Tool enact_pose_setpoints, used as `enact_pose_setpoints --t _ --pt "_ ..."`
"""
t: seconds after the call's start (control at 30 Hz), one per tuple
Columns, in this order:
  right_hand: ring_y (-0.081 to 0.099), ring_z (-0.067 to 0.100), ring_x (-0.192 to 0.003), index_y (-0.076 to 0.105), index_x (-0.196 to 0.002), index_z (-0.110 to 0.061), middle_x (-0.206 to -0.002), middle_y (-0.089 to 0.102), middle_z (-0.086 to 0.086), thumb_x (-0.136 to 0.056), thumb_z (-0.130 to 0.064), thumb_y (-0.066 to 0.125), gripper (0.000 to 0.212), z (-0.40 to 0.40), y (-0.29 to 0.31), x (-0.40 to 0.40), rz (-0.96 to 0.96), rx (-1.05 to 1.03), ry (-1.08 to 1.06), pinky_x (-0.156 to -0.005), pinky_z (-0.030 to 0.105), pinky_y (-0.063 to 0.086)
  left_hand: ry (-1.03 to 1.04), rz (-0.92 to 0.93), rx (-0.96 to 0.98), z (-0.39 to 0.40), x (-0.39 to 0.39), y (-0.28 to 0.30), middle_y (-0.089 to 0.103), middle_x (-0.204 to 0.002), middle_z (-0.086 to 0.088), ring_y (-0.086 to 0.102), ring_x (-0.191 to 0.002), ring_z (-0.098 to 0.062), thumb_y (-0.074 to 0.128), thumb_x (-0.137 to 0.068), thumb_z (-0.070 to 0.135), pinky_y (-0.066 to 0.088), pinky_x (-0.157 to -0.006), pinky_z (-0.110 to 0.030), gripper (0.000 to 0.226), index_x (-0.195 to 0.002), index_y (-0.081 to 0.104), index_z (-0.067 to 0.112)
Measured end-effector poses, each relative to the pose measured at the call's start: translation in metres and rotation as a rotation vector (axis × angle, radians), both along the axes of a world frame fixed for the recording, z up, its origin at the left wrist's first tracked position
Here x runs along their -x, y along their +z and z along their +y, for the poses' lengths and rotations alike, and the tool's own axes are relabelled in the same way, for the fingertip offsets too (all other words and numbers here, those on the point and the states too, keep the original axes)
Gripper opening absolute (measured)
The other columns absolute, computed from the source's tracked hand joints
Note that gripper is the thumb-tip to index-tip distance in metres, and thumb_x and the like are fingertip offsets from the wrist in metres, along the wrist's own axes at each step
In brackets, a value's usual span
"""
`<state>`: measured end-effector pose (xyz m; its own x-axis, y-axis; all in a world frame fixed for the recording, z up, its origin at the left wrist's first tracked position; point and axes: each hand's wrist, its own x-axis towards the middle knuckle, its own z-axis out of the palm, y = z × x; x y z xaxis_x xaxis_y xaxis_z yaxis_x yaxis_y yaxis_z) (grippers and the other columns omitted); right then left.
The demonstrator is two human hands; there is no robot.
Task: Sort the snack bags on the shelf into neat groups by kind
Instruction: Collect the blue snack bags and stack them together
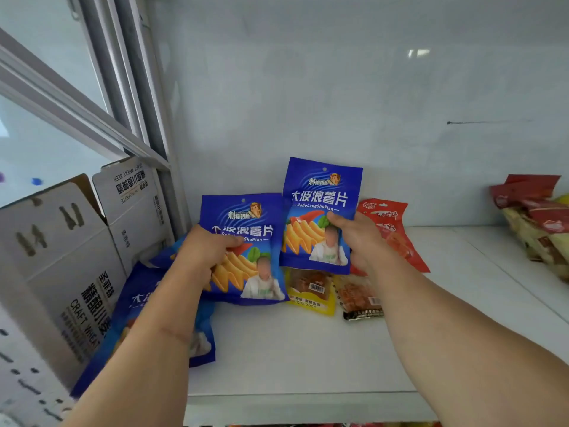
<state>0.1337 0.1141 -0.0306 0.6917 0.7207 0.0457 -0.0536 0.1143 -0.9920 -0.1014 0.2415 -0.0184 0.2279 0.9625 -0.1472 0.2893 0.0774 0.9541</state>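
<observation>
My left hand [204, 252] grips a blue chip bag [249, 241] at its left edge, held tilted above the white shelf [308, 359]. My right hand [358, 238] holds a second identical blue chip bag [320, 195] upright by its right edge, slightly higher. Another blue bag [135, 306] lies flat under my left forearm, and a further blue one peeks out behind my left hand. A red bag [391, 223] stands behind my right hand. Below the held bags lie a yellow packet [311, 300] and a clear packet of reddish snacks [360, 300].
White cardboard beer cartons [61, 257] stand against the left side of the shelf. A pile of red and yellow snack bags [535, 220] sits at the far right. The white back wall [338, 103] rises behind. The shelf's front edge [308, 396] runs below.
</observation>
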Motion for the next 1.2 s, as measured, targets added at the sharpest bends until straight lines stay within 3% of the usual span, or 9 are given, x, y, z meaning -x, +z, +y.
enact_pose_setpoints --t 0.17,0.27,0.33,0.47,0.63,0.8,0.93,1.07,1.2 --pt "0.057 0.03 -0.061 0.061 -0.098 -0.005 -0.061 0.061 0.013 -0.099 -0.017 0.062 0.011 -0.042 0.011 -0.022 -0.022 -0.045 0.06 -0.08 0.048 0.053 -0.162 -0.301 0.081 -0.058 -0.022 -0.004 0.076 -0.107 -0.012 0.076 -0.087 -0.03 0.085 -0.079 0.01 0.062 -0.067 -0.04 0.05 -0.121 0.058 0.011" --pt "0.064 0.04 -0.081 0.063 -0.103 -0.011 -0.092 0.068 0.024 -0.097 -0.017 0.065 0.009 -0.077 0.012 -0.041 0.004 -0.045 0.07 -0.086 0.056 0.055 -0.251 -0.373 0.071 -0.101 -0.046 -0.009 0.078 -0.106 -0.013 0.077 -0.088 -0.029 0.078 -0.085 0.005 0.062 -0.067 -0.037 0.038 -0.119 0.062 0.01" --pt "0.071 0.034 -0.084 0.063 -0.108 -0.013 -0.101 0.074 0.017 -0.095 -0.02 0.067 0.015 -0.1 0.01 -0.058 0.011 -0.022 0.043 -0.075 0.047 0.061 -0.29 -0.395 0.057 -0.125 -0.065 -0.015 0.078 -0.108 -0.013 0.077 -0.092 -0.03 0.074 -0.089 0.004 0.062 -0.074 -0.04 0.032 -0.119 0.065 0.01" --pt "0.075 0.023 -0.074 0.062 -0.11 -0.014 -0.093 0.077 0.01 -0.095 -0.023 0.068 0.018 -0.144 0.004 -0.098 0.032 0.023 0.002 -0.061 0.036 0.061 -0.341 -0.445 0.125 -0.173 -0.107 -0.023 0.078 -0.108 -0.013 0.076 -0.097 -0.033 0.076 -0.088 0.008 0.06 -0.089 -0.051 0.032 -0.118 0.067 0.01" --pt "0.076 0.021 -0.072 0.062 -0.103 -0.015 -0.088 0.078 0.006 -0.098 -0.02 0.063 0.007 -0.186 -0.001 -0.148 0.038 -0.007 -0.047 -0.056 0.032 0.059 -0.397 -0.437 0.175 -0.214 -0.159 -0.032 0.079 -0.102 -0.013 0.077 -0.095 -0.033 0.076 -0.088 0.009 0.06 -0.09 -0.053 0.026 -0.113 0.069 0.007" --pt "0.062 0.015 -0.047 0.062 -0.109 -0.004 -0.063 0.07 0.004 -0.101 -0.015 0.058 0.015 -0.203 -0.007 -0.194 -0.029 0.055 -0.135 -0.057 0.032 0.053 -0.452 -0.391 0.164 -0.227 -0.205 -0.04 0.079 -0.104 -0.01 0.078 -0.093 -0.03 0.075 -0.089 0.009 0.063 -0.08 -0.047 0.033 -0.121 0.065 0.011" --pt "0.057 0.014 -0.044 0.061 -0.117 0.001 -0.073 0.069 0.009 -0.1 -0.015 0.059 0.023 -0.204 -0.006 -0.226 -0.067 0.08 -0.172 -0.049 0.027 0.049 -0.52 -0.382 0.161 -0.227 -0.244 -0.044 0.079 -0.107 -0.007 0.076 -0.098 -0.028 0.071 -0.093 0.007 0.061 -0.088 -0.05 0.033 -0.122 0.062 0.02" --pt "0.076 0.019 -0.077 0.064 -0.116 -0.007 -0.097 0.077 0.009 -0.098 -0.018 0.064 0.021 -0.193 -0.005 -0.25 0.005 0.086 -0.135 -0.06 0.031 0.059 -0.55 -0.367 0.149 -0.229 -0.279 -0.045 0.079 -0.105 -0.006 0.076 -0.099 -0.027 0.069 -0.094 0.003 0.059 -0.093 -0.051 0.027 -0.108 0.064 0.026" --pt "0.075 0.028 -0.083 0.068 -0.102 -0.012 -0.1 0.078 0.013 -0.094 -0.02 0.069 0.012 -0.185 -0.01 -0.27 -0.011 0.177 -0.113 -0.082 0.049 0.06 -0.558 -0.327 0.159 -0.229 -0.308 -0.053 0.079 -0.105 -0.007 0.076 -0.098 -0.027 0.07 -0.093 0.004 0.06 -0.092 -0.049 0.026 -0.114 0.068 0.018"
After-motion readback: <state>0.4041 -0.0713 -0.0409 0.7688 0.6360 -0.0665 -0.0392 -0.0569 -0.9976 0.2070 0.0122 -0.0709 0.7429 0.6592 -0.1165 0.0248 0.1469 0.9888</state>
